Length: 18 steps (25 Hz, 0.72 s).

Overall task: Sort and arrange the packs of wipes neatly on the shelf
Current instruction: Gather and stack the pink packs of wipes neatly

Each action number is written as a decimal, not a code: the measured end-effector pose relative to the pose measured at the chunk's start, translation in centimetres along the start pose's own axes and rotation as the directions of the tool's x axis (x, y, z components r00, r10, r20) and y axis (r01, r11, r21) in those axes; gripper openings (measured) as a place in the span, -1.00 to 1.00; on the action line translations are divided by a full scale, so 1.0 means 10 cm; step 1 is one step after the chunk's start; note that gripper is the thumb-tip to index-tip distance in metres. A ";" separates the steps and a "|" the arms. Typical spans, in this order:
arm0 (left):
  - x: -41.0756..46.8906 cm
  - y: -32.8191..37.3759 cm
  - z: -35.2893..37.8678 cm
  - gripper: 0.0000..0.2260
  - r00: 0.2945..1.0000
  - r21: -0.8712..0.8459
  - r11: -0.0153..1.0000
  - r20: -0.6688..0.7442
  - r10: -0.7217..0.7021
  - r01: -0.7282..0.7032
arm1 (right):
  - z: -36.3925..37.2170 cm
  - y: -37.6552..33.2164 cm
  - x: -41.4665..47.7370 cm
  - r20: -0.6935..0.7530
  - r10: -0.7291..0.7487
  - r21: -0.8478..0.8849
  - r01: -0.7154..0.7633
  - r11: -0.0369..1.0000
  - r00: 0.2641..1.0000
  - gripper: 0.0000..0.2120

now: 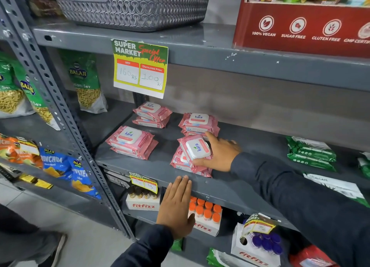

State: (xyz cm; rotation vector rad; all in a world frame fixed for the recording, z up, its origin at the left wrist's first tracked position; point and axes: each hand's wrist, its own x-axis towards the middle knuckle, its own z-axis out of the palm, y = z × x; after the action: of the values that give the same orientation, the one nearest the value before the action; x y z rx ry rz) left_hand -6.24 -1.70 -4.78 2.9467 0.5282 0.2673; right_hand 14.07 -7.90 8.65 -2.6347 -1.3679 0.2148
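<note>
**A:** Where are you in the job?

**B:** Mid-placement, by my reading. Your right hand (217, 153) is closed around a tilted pink pack (195, 149), thumb along its near edge and fingers over the far side. The pack sits askew on the front-right stack (186, 165), turned so its white lid faces left.

**A:** And your other hand?

**B:** Your left hand (177, 203) is open and flat, fingers together, fingertips against the front lip of the grey shelf (230, 188). It holds nothing; it looks like a brace.

**A:** How do the other wipes lie?

**B:** There are three more pink piles on the same shelf: the front-left stack (132, 142) and back-left stack (152, 114) look fairly square, and the back-right stack (199, 123) sits just behind your right hand. Green packs (311, 153) lie well apart to the right.

**A:** What does the next move need?

**B:** Probably, rotate the held pack until its lid reads like its neighbours', lay it flat, and line its edges with the packs beneath. Watch the lower packs; they seem loosely piled and could slide toward the shelf's edge if you push.
</note>
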 end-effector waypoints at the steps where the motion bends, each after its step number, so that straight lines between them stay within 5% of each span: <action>1: 0.00 0.00 0.00 -0.17 1.000 0.001 1.000 0.004 -0.001 0.001 | -0.03 0.00 0.02 -0.030 -0.042 0.015 0.043 0.999 0.999 -0.05; 3: -0.01 0.00 0.00 -0.17 1.000 -0.006 1.000 0.000 -0.002 0.002 | -0.15 0.00 0.13 -0.033 -0.163 0.104 0.165 0.981 0.986 -0.26; 5: -0.01 0.00 -0.01 -0.18 1.000 -0.021 1.000 0.001 0.005 -0.005 | -0.26 -0.02 0.26 0.089 -0.287 -0.047 0.292 0.955 0.954 -0.26; 8: -0.01 -0.01 -0.02 -0.19 1.000 -0.015 1.000 0.019 0.011 -0.011 | -0.38 -0.10 0.41 0.336 -0.364 -0.519 0.494 0.698 0.869 -0.12; 10: -0.01 -0.01 -0.02 -0.20 1.000 0.002 1.000 0.029 0.009 -0.009 | -0.41 -0.16 0.48 0.396 -0.399 -0.636 0.560 0.531 0.827 -0.12; 13: -0.01 0.01 -0.05 -0.20 1.000 0.012 1.000 0.027 0.003 -0.003 | -0.49 -0.24 0.55 0.400 -0.469 -0.686 0.596 0.417 0.788 -0.20; 15: -0.01 0.01 -0.07 -0.19 1.000 0.008 1.000 0.024 0.008 -0.008 | -0.54 -0.29 0.57 0.392 -0.448 -0.682 0.580 0.445 0.804 -0.24; 18: -0.02 0.02 -0.09 -0.19 1.000 0.008 1.000 0.013 0.016 -0.016 | -0.63 -0.27 0.55 0.396 -0.337 -0.565 0.516 0.643 0.854 -0.32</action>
State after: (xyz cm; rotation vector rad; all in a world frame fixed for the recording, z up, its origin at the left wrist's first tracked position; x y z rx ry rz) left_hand -6.57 -1.82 -3.89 2.9600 0.5049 0.2480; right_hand 16.33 -2.35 15.06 -2.7027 -2.5263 -0.0066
